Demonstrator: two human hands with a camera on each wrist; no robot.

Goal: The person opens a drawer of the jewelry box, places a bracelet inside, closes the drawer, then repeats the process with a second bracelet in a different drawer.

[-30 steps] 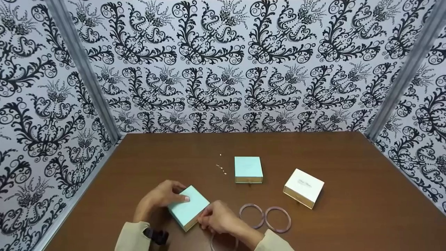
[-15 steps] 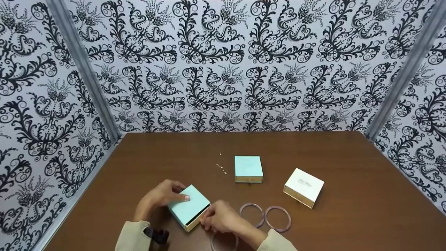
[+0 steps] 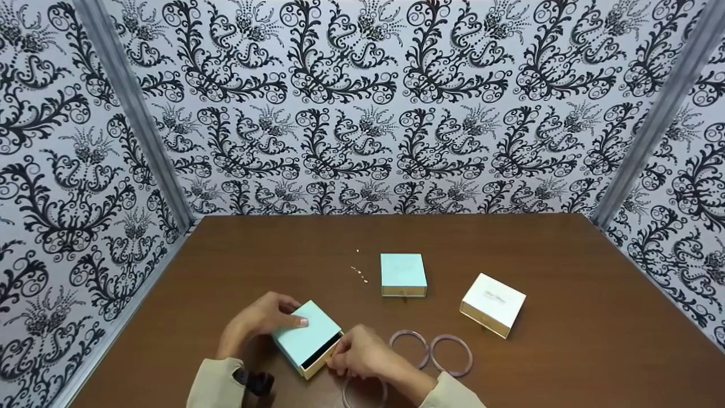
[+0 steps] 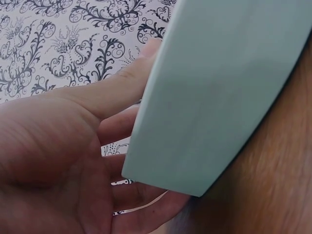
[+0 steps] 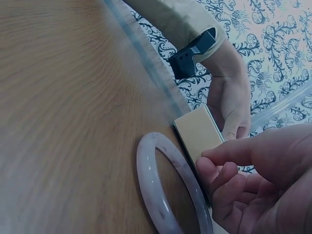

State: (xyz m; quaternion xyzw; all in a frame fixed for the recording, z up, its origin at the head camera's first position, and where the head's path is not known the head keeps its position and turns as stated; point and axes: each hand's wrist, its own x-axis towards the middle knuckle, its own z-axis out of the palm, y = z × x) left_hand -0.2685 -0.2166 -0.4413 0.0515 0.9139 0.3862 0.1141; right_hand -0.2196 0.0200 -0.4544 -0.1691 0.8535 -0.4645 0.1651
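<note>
My left hand [image 3: 266, 317] grips a mint-green drawer-style gift box [image 3: 308, 333], thumb on top and fingers round its far left side. In the left wrist view the green sleeve [image 4: 214, 97] fills much of the picture. My right hand [image 3: 362, 351] pinches at the middle of the cream drawer front [image 5: 197, 127]; the fingers hide whatever pull is there. The drawer stands partly out, with a dark gap behind its front. Close below the right hand lies a pale bangle [image 5: 148, 170], partly hidden by that hand in the head view.
Two mauve bangles [image 3: 451, 338] lie side by side right of my right hand. Farther back are a second mint-green box [image 3: 403, 271] and a white box [image 3: 494, 299] with dark lettering. Small white bits [image 3: 359, 274] lie left of them. Patterned walls [image 3: 362, 113] enclose the wooden table.
The drawer has slid out of the green sleeve toward the lower right, opening a dark gap. My right hand has shifted slightly right with it; my left hand has stayed in place.
</note>
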